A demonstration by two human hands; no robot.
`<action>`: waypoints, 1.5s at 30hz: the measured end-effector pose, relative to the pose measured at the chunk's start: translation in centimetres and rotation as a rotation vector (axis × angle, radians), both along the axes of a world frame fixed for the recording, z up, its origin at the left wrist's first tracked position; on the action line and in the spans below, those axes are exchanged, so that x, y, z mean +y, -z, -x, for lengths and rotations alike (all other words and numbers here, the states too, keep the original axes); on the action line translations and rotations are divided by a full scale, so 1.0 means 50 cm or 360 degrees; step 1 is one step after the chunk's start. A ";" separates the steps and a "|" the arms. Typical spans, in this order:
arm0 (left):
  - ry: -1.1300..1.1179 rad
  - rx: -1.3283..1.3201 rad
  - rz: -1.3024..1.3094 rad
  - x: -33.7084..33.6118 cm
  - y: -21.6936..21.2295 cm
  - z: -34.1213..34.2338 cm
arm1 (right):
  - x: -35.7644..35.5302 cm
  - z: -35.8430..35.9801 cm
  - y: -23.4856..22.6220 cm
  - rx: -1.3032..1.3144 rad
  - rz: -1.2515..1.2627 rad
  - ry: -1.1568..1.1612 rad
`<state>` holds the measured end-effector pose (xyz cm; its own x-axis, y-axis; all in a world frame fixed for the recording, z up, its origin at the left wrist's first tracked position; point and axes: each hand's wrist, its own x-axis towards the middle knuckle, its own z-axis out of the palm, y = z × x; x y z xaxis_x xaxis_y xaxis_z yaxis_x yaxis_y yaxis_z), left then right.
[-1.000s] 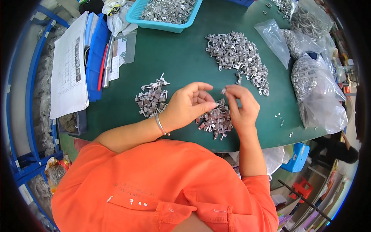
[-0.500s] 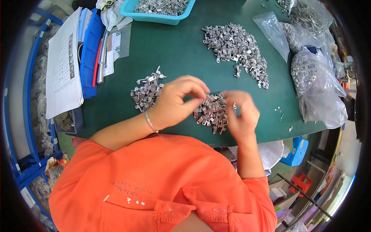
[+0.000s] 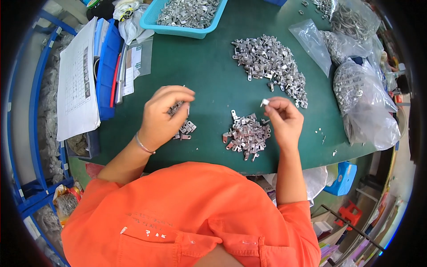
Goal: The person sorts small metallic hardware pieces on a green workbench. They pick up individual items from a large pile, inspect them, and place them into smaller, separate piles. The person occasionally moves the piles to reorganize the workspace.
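Between the thumb and fingers of my right hand (image 3: 287, 122) is a small bent metal bracket (image 3: 265, 102), raised above the table. Just below and to the left of that hand lies a heap of loose metal brackets (image 3: 247, 133). My left hand (image 3: 164, 118) is over another pile of brackets (image 3: 186, 129) and hides much of it. Its thumb and fingers are curved but apart, with pieces of the pile showing between them. Farther back on the green table (image 3: 204, 71) spreads a larger heap of brackets (image 3: 271, 60).
A turquoise basket (image 3: 184, 31) full of metal parts stands at the back. Clear bags of parts (image 3: 351, 89) line the right side. Left are a blue file holder (image 3: 106, 80) and printed sheets (image 3: 78, 84). A few tiny bits (image 3: 334, 152) lie near the right front edge.
My hands have drawn apart from over the middle heap. The left has moved left to the left pile; the right now holds a bracket up beside the heap. The view has shifted slightly.
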<state>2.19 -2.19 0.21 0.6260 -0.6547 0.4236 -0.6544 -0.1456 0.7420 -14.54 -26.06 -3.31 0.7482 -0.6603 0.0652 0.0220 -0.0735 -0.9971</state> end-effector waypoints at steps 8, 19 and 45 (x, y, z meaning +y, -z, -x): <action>0.0656 0.1894 0.0011 -0.112 -0.009 0.086 | 0.092 0.037 -0.061 -0.0425 -0.0378 -0.0174; 0.0154 0.0042 0.0180 -0.037 -0.009 0.029 | -0.020 -0.019 -0.010 0.0477 0.1307 0.0215; 0.0584 0.0827 0.0108 -0.121 0.024 0.097 | -0.029 -0.021 -0.036 0.0297 0.1680 0.0026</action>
<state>-2.68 -8.26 -0.99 0.5011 -0.8479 0.1732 -0.2050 0.0782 0.9756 -13.50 -27.49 -1.52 0.7971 -0.3468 0.4944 -0.1330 -0.8994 -0.4164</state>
